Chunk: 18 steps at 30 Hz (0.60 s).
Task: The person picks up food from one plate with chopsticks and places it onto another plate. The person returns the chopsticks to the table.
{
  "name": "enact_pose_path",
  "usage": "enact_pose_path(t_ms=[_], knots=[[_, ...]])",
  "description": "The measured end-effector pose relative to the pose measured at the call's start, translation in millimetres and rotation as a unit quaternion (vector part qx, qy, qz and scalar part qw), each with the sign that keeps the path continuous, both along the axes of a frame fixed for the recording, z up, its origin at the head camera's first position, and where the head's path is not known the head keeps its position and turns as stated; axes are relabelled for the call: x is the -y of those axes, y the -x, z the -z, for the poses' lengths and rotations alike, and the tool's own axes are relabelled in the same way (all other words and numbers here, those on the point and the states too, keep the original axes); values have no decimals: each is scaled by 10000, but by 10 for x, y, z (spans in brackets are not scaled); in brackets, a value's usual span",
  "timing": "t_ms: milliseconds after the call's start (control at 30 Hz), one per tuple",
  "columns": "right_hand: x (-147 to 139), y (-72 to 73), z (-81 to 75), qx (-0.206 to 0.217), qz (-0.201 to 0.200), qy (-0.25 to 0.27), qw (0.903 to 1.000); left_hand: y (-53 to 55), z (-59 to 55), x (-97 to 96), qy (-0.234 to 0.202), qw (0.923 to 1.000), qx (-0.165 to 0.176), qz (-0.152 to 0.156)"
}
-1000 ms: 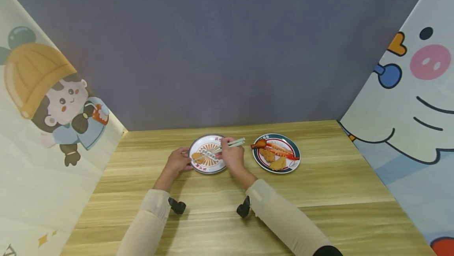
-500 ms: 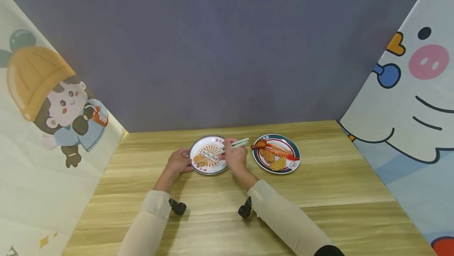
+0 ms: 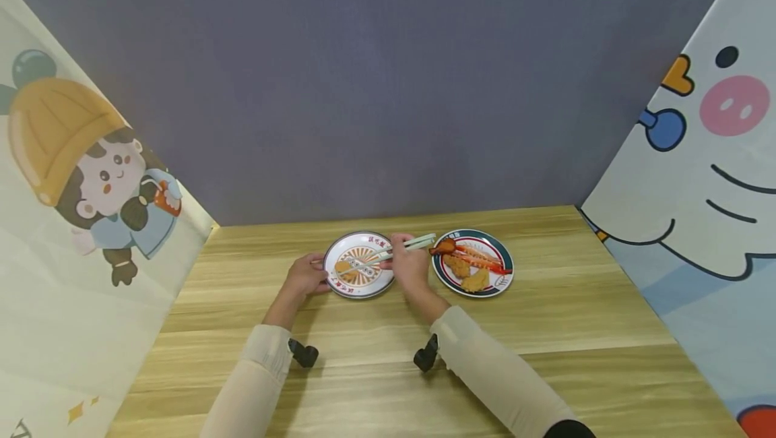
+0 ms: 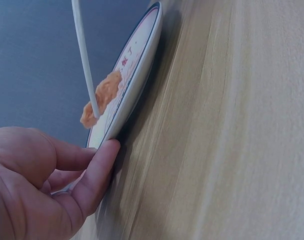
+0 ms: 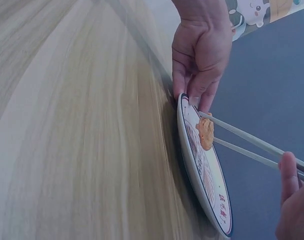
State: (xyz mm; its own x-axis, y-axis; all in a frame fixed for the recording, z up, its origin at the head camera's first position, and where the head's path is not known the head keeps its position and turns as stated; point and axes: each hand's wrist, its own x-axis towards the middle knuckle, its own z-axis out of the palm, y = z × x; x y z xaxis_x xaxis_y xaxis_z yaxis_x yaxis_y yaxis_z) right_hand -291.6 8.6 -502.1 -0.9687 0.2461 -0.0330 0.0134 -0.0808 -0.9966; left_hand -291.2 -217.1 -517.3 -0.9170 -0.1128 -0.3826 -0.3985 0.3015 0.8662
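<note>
My left hand (image 3: 305, 275) pinches the left rim of a white plate (image 3: 348, 244) printed with an orange sunburst and red characters. Its thumb lies on top and a finger beneath in the left wrist view. My right hand (image 3: 409, 266) holds a pair of pale green chopsticks (image 3: 419, 242) over the plate's right side. Their tips reach a golden-brown piece of fried chicken (image 5: 206, 132) on the plate's left part. In the right wrist view the two sticks stand spread, with tips at separate spots along the piece. One chopstick (image 4: 82, 50) crosses the chicken in the left wrist view.
Just right of the hands, a dark-rimmed plate (image 3: 448, 284) holds a drumstick (image 3: 444, 246), red-and-orange shrimp-like sticks (image 3: 485, 263) and fried pieces (image 3: 475, 280). A grey wall (image 3: 388, 121) rises behind the wood-grain table (image 3: 364, 370); printed cartoon panels flank it.
The right hand has shifted slightly right with the chopsticks, uncovering the plate's right rim, and the sticks look more spread. The left hand stays at the rim.
</note>
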Motion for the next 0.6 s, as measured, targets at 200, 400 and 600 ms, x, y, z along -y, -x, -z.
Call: enact_pose_path(t_ms=[200,400,600], knots=[[-91,11,-23,6,39,-113,9999,-4,0,0,-12,10000,-25,0],[-187,7,-51,93,-36,72,9999,-9,-11,-9,-36,10000,-24,-34],[-279,-3,-84,163,73,-83,9998,-9,-16,-10,-15,10000,-4,-25]])
